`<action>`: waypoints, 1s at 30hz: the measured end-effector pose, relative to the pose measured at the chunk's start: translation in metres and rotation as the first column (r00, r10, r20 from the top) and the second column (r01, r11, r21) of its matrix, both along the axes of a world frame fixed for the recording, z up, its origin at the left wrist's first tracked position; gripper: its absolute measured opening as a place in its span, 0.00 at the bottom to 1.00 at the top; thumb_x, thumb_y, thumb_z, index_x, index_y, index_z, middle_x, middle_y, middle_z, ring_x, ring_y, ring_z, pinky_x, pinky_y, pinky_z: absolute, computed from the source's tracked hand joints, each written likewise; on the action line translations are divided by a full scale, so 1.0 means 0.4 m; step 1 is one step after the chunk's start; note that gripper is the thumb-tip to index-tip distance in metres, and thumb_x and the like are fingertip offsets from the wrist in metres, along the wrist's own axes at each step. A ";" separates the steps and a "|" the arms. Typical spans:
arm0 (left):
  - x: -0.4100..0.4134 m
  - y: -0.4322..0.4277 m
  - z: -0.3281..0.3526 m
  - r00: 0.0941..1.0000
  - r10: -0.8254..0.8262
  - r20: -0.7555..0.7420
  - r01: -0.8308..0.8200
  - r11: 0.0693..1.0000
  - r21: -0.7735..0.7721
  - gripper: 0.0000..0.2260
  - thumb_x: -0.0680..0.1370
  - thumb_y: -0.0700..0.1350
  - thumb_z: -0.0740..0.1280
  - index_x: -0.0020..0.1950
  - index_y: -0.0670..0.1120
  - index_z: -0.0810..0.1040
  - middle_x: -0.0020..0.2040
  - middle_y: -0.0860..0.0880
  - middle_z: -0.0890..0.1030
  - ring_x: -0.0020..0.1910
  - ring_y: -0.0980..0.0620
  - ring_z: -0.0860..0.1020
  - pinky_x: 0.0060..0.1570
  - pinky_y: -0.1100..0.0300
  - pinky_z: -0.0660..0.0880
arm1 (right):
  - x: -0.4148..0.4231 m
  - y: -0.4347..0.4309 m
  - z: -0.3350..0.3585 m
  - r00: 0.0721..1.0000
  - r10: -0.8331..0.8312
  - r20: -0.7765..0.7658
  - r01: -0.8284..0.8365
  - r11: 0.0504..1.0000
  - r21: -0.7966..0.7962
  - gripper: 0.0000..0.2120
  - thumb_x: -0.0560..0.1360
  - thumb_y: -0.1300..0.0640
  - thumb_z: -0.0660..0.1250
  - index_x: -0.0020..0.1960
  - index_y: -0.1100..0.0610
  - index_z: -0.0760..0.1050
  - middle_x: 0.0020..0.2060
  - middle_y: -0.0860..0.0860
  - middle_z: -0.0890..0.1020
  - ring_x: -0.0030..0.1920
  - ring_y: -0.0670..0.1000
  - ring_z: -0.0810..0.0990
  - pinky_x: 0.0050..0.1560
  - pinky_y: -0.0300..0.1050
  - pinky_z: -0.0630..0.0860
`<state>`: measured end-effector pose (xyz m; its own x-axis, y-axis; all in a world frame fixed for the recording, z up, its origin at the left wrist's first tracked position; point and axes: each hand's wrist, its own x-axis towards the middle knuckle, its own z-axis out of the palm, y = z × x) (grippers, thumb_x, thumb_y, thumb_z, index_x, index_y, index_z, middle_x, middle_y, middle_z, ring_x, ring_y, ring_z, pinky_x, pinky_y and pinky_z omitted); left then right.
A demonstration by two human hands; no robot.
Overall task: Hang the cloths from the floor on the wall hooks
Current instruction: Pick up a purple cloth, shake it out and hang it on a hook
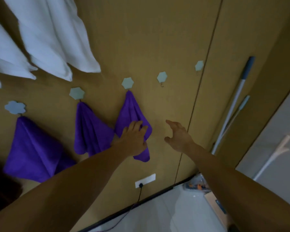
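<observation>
Three purple cloths hang on pale blue wall hooks: one at the left [32,148], one in the middle [89,129], one at the right [129,113] under its hook [127,83]. My left hand [134,139] lies on the lower part of the right cloth, fingers spread over it against the wall. My right hand [179,134] hovers open beside that cloth, near the wall, holding nothing. Two further hooks [162,77] [199,65] to the right carry nothing.
White towels [54,39] hang above at the upper left. Two mop handles [236,99] lean in the right corner. A white socket [145,180] with a black cable sits low on the wall. A cardboard box [216,206] and clutter lie on the floor at the right.
</observation>
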<state>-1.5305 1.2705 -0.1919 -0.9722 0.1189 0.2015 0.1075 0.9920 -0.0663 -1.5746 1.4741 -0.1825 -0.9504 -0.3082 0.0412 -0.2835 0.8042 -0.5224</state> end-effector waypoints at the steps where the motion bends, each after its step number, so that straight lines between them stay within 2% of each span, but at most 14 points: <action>1: -0.006 0.027 -0.001 0.999 -0.030 0.022 0.030 1.000 -0.004 0.31 0.72 0.54 0.63 0.74 0.49 0.61 0.75 0.46 0.59 0.74 0.44 0.56 0.66 0.46 0.64 | 0.012 0.029 -0.006 1.000 -0.010 0.001 0.010 1.000 0.017 0.37 0.74 0.53 0.69 0.78 0.48 0.55 0.74 0.52 0.61 0.73 0.56 0.61 0.70 0.46 0.63; 4: -0.014 0.116 -0.025 0.985 -0.125 0.122 0.126 0.992 0.003 0.34 0.72 0.55 0.64 0.76 0.48 0.57 0.77 0.46 0.55 0.75 0.43 0.53 0.69 0.44 0.60 | 0.063 0.124 -0.027 0.996 -0.079 0.035 0.076 0.994 0.078 0.37 0.74 0.52 0.67 0.78 0.48 0.53 0.75 0.53 0.60 0.73 0.57 0.60 0.72 0.48 0.62; 8: -0.011 0.231 -0.070 0.934 -0.241 0.265 0.242 0.970 0.029 0.37 0.73 0.57 0.64 0.77 0.51 0.53 0.79 0.48 0.49 0.77 0.44 0.47 0.72 0.43 0.52 | 0.169 0.251 -0.057 0.964 -0.252 0.089 0.237 0.959 0.158 0.37 0.73 0.52 0.68 0.78 0.49 0.54 0.76 0.55 0.58 0.74 0.59 0.59 0.73 0.49 0.59; 12: 0.025 0.334 -0.095 0.845 -0.431 0.317 0.434 0.899 0.067 0.38 0.73 0.59 0.64 0.78 0.51 0.52 0.78 0.47 0.50 0.76 0.43 0.48 0.72 0.42 0.51 | 0.325 0.344 -0.085 0.858 -0.500 0.117 0.472 0.858 0.201 0.32 0.74 0.51 0.67 0.76 0.52 0.60 0.73 0.59 0.62 0.72 0.61 0.61 0.72 0.50 0.60; 17: 0.174 0.440 -0.169 0.645 -0.662 0.381 0.672 0.729 0.130 0.36 0.71 0.60 0.65 0.76 0.52 0.56 0.76 0.47 0.56 0.74 0.44 0.53 0.69 0.44 0.57 | 0.614 0.360 -0.155 0.672 -0.710 0.209 0.670 0.704 0.237 0.20 0.75 0.50 0.66 0.64 0.56 0.75 0.64 0.60 0.74 0.66 0.62 0.71 0.66 0.50 0.68; 19: 0.258 0.474 -0.215 0.548 -0.709 0.444 0.743 0.657 0.131 0.36 0.71 0.58 0.65 0.76 0.51 0.56 0.75 0.46 0.56 0.74 0.43 0.53 0.70 0.43 0.57 | 0.750 0.346 -0.201 0.585 -0.763 0.274 0.717 0.645 0.263 0.21 0.76 0.48 0.65 0.66 0.55 0.75 0.65 0.60 0.75 0.65 0.62 0.73 0.65 0.51 0.70; 23: 0.464 0.545 -0.294 0.355 -0.740 0.572 0.854 0.506 0.125 0.36 0.73 0.58 0.64 0.77 0.50 0.54 0.76 0.46 0.54 0.74 0.42 0.53 0.68 0.44 0.58 | 1.056 0.327 -0.275 0.318 -0.847 0.425 0.816 0.473 0.332 0.25 0.75 0.48 0.68 0.70 0.52 0.70 0.69 0.56 0.68 0.68 0.59 0.68 0.67 0.52 0.69; 26: 0.621 0.604 -0.328 0.218 -0.764 0.607 0.918 0.371 0.137 0.35 0.74 0.57 0.64 0.77 0.49 0.54 0.76 0.46 0.55 0.73 0.42 0.55 0.66 0.46 0.61 | 1.268 0.320 -0.299 0.130 -0.888 0.441 0.872 0.314 0.376 0.24 0.75 0.48 0.67 0.70 0.51 0.70 0.70 0.56 0.67 0.68 0.58 0.68 0.67 0.51 0.69; 30: 0.834 0.662 -0.363 0.072 -0.759 0.647 0.965 0.217 0.146 0.35 0.75 0.56 0.63 0.77 0.49 0.52 0.77 0.45 0.54 0.73 0.41 0.55 0.67 0.46 0.60 | 1.520 0.277 -0.326 -0.060 -0.882 0.467 0.920 0.133 0.370 0.23 0.75 0.50 0.67 0.70 0.51 0.71 0.70 0.57 0.67 0.67 0.58 0.70 0.67 0.50 0.68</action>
